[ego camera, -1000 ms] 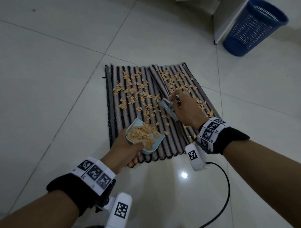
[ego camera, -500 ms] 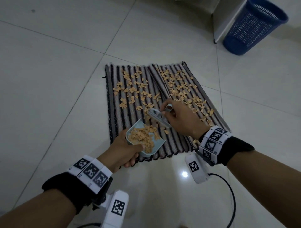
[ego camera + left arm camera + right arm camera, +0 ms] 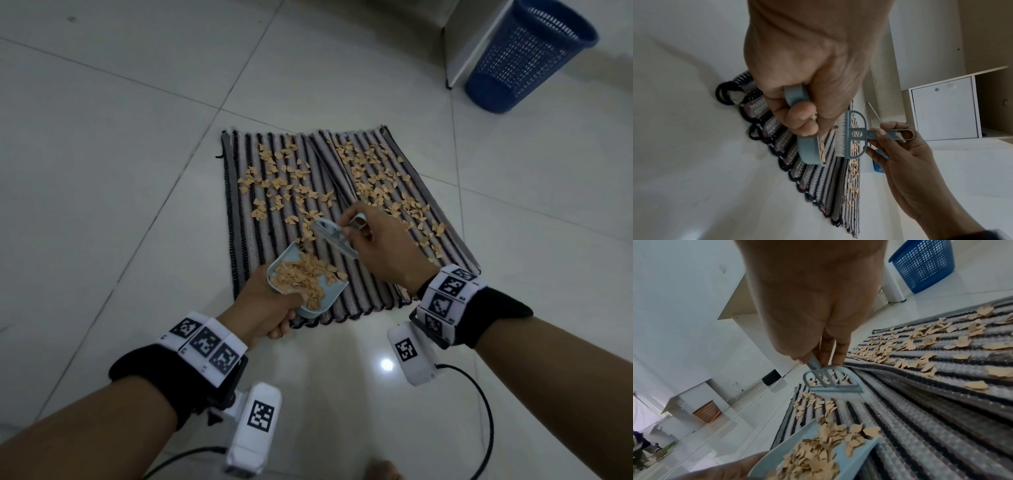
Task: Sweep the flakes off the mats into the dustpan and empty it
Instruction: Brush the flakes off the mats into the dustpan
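Note:
Two striped mats (image 3: 236, 212) lie side by side on the white tile floor, strewn with tan flakes (image 3: 284, 178). My left hand (image 3: 274, 315) grips the handle of a light blue dustpan (image 3: 330, 296) at the near end of the left mat; it holds a heap of flakes (image 3: 818, 456). My right hand (image 3: 354, 231) pinches the handle of a small blue-grey brush (image 3: 332, 236), whose head hangs just beyond the dustpan's mouth. In the left wrist view the brush (image 3: 853, 134) faces the dustpan (image 3: 807, 151) with its white bristles. The right mat (image 3: 455, 253) carries many flakes.
A blue mesh basket (image 3: 527, 58) stands at the far right beside a white cabinet's edge (image 3: 476, 44). A brown basket (image 3: 707, 412) sits far off under a white shelf. Another white cabinet (image 3: 943, 110) stands behind the mats. A black cable (image 3: 483, 414) trails from my right wrist.
My right hand has drawn the brush nearer and to the left, up to the dustpan's mouth. The dustpan in my left hand has barely moved.

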